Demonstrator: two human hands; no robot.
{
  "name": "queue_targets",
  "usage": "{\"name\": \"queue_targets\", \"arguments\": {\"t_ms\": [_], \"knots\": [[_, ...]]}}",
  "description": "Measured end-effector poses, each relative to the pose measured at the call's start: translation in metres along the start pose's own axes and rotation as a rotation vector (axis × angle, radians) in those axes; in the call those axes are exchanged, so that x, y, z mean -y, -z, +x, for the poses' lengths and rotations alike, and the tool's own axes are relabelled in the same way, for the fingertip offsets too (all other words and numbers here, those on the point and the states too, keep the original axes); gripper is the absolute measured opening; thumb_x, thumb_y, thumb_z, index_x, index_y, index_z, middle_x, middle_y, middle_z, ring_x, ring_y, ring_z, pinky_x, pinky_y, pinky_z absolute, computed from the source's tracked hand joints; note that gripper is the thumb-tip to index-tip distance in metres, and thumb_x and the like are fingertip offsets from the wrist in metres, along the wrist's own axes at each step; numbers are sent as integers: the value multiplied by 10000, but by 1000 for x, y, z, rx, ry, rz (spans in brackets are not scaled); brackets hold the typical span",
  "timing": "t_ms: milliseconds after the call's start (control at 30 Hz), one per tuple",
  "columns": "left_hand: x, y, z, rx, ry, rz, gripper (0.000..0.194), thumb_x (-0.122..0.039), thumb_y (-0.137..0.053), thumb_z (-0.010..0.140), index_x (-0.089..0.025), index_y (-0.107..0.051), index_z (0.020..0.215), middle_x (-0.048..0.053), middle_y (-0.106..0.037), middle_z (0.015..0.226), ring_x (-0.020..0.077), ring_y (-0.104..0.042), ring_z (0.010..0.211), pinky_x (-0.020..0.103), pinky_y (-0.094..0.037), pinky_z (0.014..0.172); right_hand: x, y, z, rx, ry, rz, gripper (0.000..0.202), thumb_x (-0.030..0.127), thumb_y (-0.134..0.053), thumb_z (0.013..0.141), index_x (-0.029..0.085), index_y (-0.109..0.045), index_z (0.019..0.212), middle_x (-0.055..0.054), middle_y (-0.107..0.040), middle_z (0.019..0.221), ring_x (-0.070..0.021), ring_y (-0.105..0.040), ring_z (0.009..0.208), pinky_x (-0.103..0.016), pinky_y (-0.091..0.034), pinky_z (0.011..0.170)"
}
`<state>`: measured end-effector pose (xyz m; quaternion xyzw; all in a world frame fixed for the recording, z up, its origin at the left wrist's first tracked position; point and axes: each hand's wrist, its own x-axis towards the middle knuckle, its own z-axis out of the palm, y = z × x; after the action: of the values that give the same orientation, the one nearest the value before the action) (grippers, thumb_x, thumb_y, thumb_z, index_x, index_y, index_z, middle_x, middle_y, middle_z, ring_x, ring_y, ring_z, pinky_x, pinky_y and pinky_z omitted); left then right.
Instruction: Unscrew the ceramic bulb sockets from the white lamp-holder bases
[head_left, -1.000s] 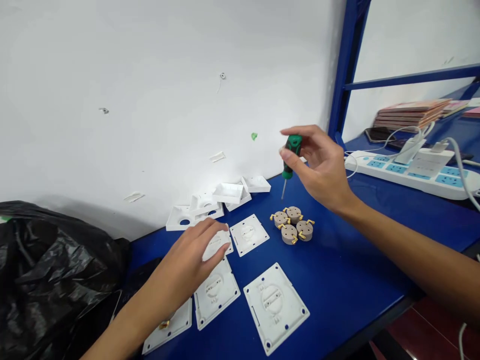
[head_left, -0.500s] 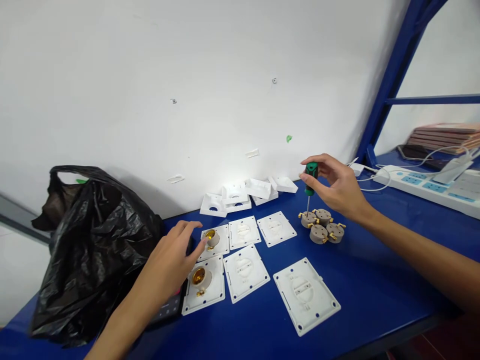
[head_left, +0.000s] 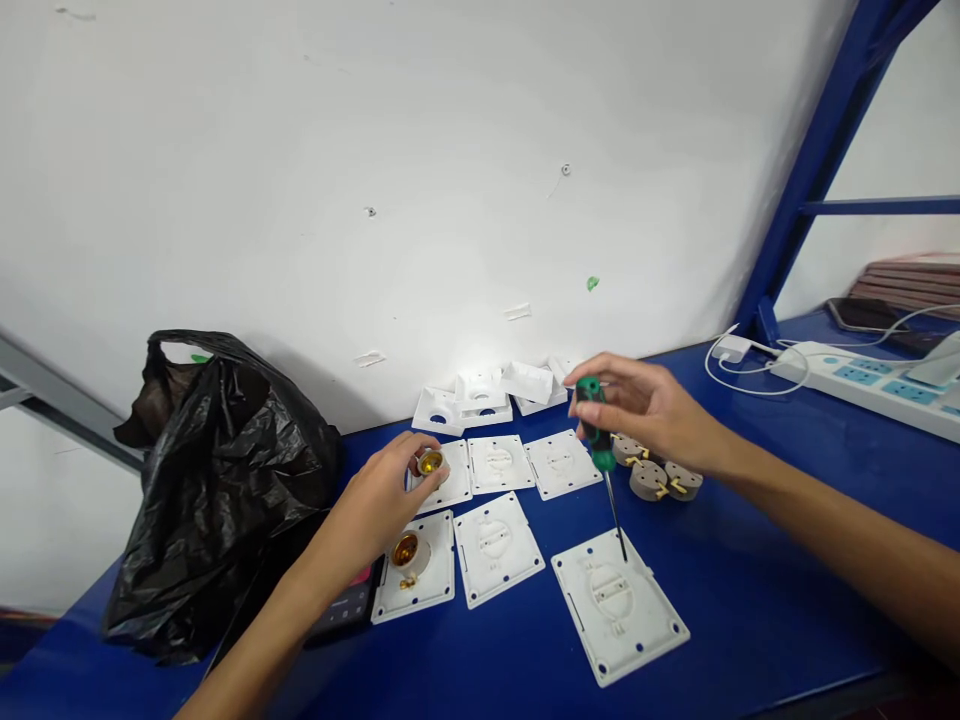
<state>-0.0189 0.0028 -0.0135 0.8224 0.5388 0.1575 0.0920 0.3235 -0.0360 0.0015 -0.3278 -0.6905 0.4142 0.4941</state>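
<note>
My left hand [head_left: 381,492] has its thumb and fingers around a lamp socket [head_left: 431,464] with a brass inside, on the back-left white square plate [head_left: 454,488]. My right hand [head_left: 651,412] grips a screwdriver [head_left: 600,442] by its green-and-black handle. Its shaft slants down, and the tip appears over the front-right white plate [head_left: 637,625]; whether they touch I cannot tell. Just behind that hand lie several round ceramic pieces [head_left: 646,482] with brass tabs, partly covered by it. A second lamp socket [head_left: 409,553] sits on the front-left plate [head_left: 431,592].
More white plates [head_left: 517,572] lie mid-table, with several white covers [head_left: 438,412] heaped against the wall. On the left slumps a black plastic bag [head_left: 225,500], beside a dark phone [head_left: 341,612]. A power strip [head_left: 847,372] with white cables stands at the right.
My left hand has closed on the back-left lamp socket. My right hand has drawn the screwdriver away from the ceramic pieces, left and towards me. The view has shifted slightly.
</note>
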Motion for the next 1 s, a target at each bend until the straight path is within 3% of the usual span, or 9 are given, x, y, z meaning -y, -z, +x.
{"name": "queue_targets", "arguments": {"t_ms": [67,133,267,367,467,567,733,900,1000], "knots": [[-8,4,-3,-7,-13,-6,406,-588,-566,988,-259,-692,1191,81,-747,1159,305,-695,1057,401,-556,911,-7,-6,-6,146,-30,-26,303,414,-776,950,225,-678,1165,-3,-702,842,-172,-729,773,-326,-619,687],[-14,7,-4,-12,-28,-5,407,-594,-577,993,-257,-694,1189,78,-747,1133,298,-692,1031,407,-555,912,-15,-11,-10,184,-15,-75,313,409,-799,930,219,-691,1154,5,-707,818,-159,-701,726,-326,-604,681],[-27,16,-1,-66,-57,-1,377,-563,-566,995,-237,-682,1145,83,-730,1072,292,-673,975,427,-548,895,-22,-14,-10,90,48,-128,314,396,-805,922,220,-698,1160,24,-681,782,-152,-650,675,-346,-582,688],[-47,18,-8,-89,-108,-126,365,-587,-608,963,-252,-683,1087,50,-713,972,255,-653,865,383,-552,785,-21,-12,-8,7,99,-171,313,390,-817,910,229,-705,1155,-1,-697,870,-161,-652,720,-355,-580,706],[-76,6,-24,50,-200,-300,237,-465,-673,964,-279,-681,1110,16,-708,991,221,-652,875,341,-549,795,-21,-8,-8,-59,143,-207,326,380,-844,885,228,-708,1140,-21,-700,939,-168,-648,767,-346,-572,706],[-102,-18,-39,134,-300,-362,130,-345,-701,982,-293,-661,1095,-11,-697,983,200,-651,888,315,-530,815,-24,-6,-7,-106,177,-231,326,385,-855,875,220,-710,1117,-31,-694,965,-168,-639,774,-332,-556,675],[-132,-51,-45,197,-414,-288,225,-277,-776,975,-282,-628,1145,-13,-695,1037,210,-667,954,333,-523,867,-28,-6,-6,-178,232,-262,302,380,-845,889,214,-705,1100,-12,-676,914,-146,-601,712,-318,-545,653],[-148,-64,-34,171,-579,-73,374,-443,-825,946,-228,-634,1185,51,-703,1111,277,-669,1017,441,-525,951,-27,-4,-5,-265,326,-326,233,324,-811,923,221,-691,1095,12,-657,851,-147,-599,708,-330,-548,686],[-140,-64,-24,184,-496,-142,222,-429,-655,1068,-239,-625,1180,62,-670,1177,272,-657,1053,415,-536,933,-27,-2,-5,-316,408,-389,203,276,-799,931,228,-682,1089,2,-657,884,-157,-599,750,-338,-538,700]]}}
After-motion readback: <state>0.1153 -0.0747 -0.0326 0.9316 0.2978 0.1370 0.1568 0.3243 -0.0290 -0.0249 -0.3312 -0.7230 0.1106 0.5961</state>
